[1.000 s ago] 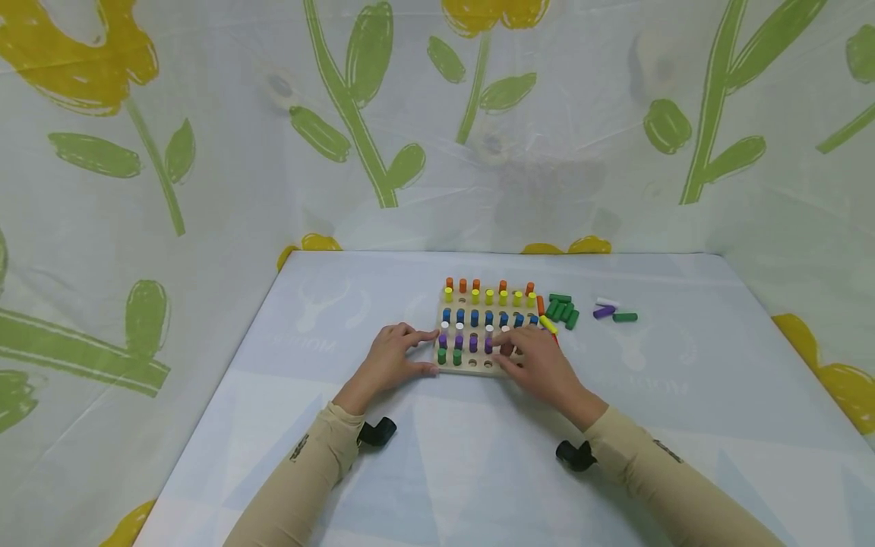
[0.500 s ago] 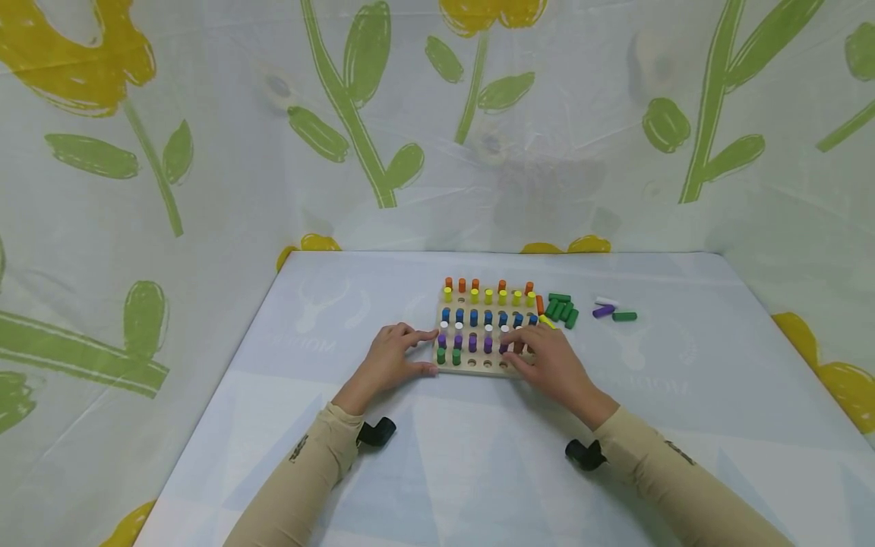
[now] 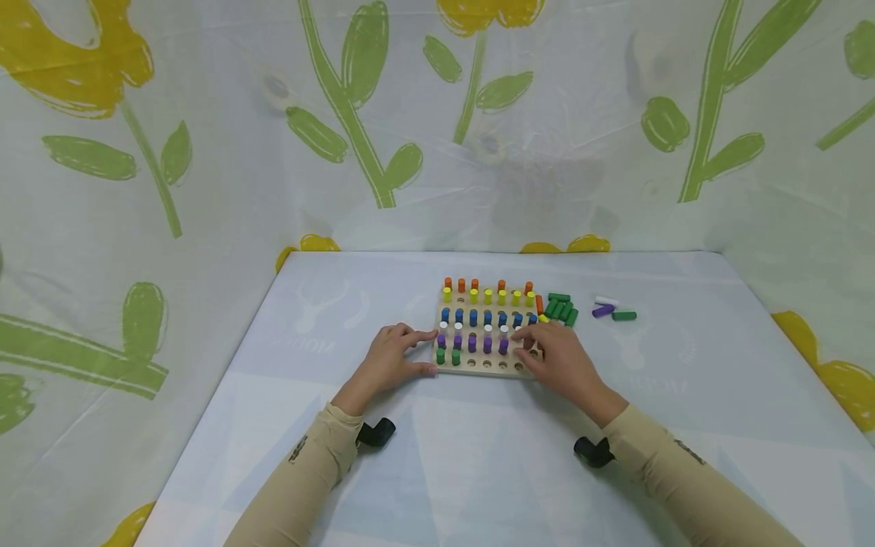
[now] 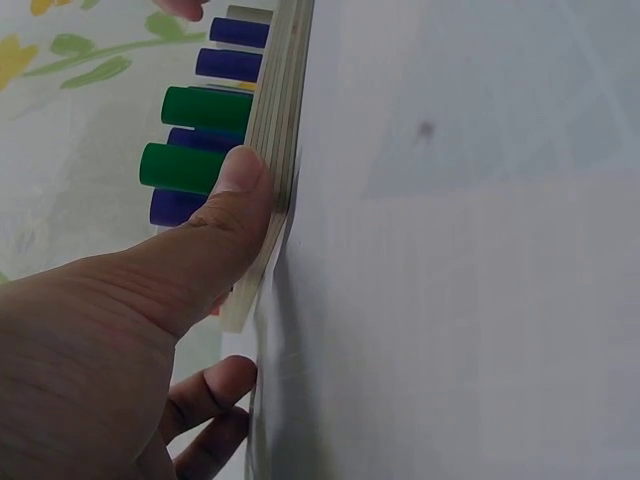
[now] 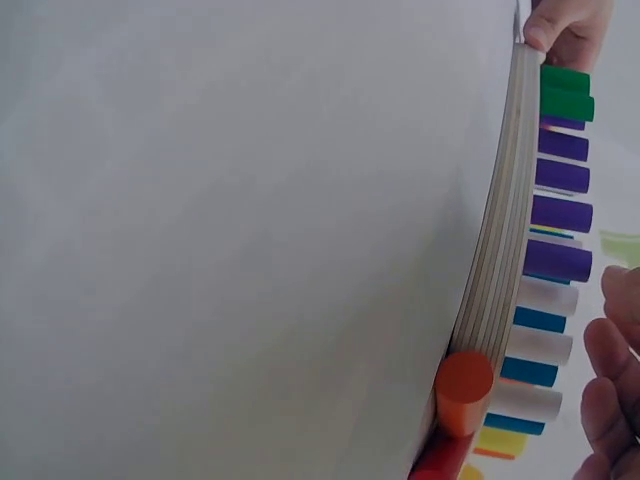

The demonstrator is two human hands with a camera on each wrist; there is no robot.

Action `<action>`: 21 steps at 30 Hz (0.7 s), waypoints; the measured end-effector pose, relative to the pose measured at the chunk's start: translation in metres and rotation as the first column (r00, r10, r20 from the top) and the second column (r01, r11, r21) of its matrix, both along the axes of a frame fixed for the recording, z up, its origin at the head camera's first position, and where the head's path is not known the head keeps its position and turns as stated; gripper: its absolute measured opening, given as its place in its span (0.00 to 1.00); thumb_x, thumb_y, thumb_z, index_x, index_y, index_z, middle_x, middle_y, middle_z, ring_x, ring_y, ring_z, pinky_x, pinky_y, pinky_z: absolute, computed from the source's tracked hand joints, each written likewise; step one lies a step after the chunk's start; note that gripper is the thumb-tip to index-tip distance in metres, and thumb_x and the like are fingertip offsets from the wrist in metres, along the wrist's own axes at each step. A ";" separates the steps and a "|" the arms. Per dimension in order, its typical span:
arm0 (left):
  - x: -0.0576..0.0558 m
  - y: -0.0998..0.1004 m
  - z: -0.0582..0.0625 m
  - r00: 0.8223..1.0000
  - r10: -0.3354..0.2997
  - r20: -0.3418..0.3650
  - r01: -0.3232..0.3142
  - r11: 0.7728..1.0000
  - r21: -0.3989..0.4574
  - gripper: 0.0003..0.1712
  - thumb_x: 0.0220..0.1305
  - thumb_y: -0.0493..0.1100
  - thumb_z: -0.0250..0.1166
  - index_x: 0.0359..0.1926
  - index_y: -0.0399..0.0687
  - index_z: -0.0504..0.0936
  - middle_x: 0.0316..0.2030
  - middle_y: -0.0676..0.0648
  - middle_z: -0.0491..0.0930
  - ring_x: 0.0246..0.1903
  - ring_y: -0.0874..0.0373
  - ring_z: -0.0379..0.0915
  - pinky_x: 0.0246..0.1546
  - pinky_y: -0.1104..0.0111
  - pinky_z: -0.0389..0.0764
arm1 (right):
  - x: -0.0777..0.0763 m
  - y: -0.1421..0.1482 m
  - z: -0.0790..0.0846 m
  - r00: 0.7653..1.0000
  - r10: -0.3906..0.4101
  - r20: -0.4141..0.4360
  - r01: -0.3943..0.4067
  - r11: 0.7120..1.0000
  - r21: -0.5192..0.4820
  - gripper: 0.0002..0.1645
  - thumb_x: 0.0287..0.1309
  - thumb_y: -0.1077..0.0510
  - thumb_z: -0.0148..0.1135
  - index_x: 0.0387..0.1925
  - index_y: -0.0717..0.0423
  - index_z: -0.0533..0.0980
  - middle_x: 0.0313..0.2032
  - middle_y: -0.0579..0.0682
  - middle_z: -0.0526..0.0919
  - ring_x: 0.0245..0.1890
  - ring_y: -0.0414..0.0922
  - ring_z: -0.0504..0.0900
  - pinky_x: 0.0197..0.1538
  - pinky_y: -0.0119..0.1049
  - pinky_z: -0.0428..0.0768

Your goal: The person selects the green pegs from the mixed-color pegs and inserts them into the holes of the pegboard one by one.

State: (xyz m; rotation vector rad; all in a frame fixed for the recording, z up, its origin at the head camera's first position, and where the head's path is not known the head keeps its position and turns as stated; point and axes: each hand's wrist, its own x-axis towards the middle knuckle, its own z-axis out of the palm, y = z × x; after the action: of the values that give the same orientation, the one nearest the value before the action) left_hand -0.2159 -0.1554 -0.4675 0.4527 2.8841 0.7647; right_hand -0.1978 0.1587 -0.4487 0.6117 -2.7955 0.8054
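A wooden pegboard point(image 3: 478, 372) stands on the table with rows of orange, yellow, blue, white, purple and green pegs. My left hand point(image 3: 391, 357) steadies its left side. In the left wrist view the thumb point(image 4: 240, 175) presses the board's edge beside a green peg point(image 4: 185, 168). My right hand point(image 3: 563, 365) hovers over the board's right part. Its fingers and thumb are apart in the right wrist view, with nothing visible between them. Nearest to them is the end purple peg point(image 5: 560, 260) of its row. My right hand covers part of the board in the head view.
Right of the board lie loose green pegs point(image 3: 560, 310). Farther right are a white peg point(image 3: 606, 301), a purple peg point(image 3: 604, 311) and another green peg point(image 3: 625, 316). An orange peg point(image 5: 463, 390) and a red peg point(image 5: 440, 458) lie against the board's right side.
My right hand has moved rightward along the board. The purple peg between its fingers half a second ago now stands free of them in its row. The left hand stays put.
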 end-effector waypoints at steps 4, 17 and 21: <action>0.000 0.000 0.000 1.000 0.002 0.003 -0.002 1.000 0.003 0.43 0.54 0.59 0.77 0.71 0.63 0.75 0.47 0.49 0.74 0.59 0.44 0.63 0.60 0.52 0.67 | 0.000 0.004 0.000 1.000 -0.014 -0.003 0.014 1.000 0.011 0.12 0.62 0.55 0.72 0.46 0.52 0.84 0.32 0.42 0.81 0.35 0.46 0.73 0.39 0.40 0.72; 0.000 -0.002 0.000 0.999 -0.029 -0.031 0.029 1.000 -0.002 0.41 0.55 0.59 0.76 0.70 0.61 0.76 0.48 0.49 0.75 0.55 0.46 0.66 0.60 0.52 0.67 | -0.002 0.020 -0.002 0.996 -0.093 0.019 0.092 0.995 0.048 0.16 0.63 0.54 0.71 0.50 0.54 0.83 0.36 0.48 0.83 0.40 0.49 0.72 0.47 0.48 0.71; 0.000 -0.001 0.000 0.999 -0.026 -0.023 0.026 1.000 0.001 0.41 0.55 0.60 0.76 0.70 0.61 0.76 0.47 0.48 0.75 0.55 0.45 0.65 0.59 0.51 0.67 | -0.003 0.024 -0.002 0.991 -0.129 0.017 0.127 0.989 0.073 0.17 0.63 0.53 0.71 0.50 0.56 0.83 0.39 0.51 0.83 0.41 0.50 0.73 0.47 0.49 0.71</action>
State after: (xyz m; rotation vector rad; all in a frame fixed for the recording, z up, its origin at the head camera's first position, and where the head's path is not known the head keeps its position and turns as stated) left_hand -0.2161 -0.1568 -0.4678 0.5019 2.8924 0.7631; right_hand -0.2008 0.1824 -0.4503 0.4306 -2.8596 0.6941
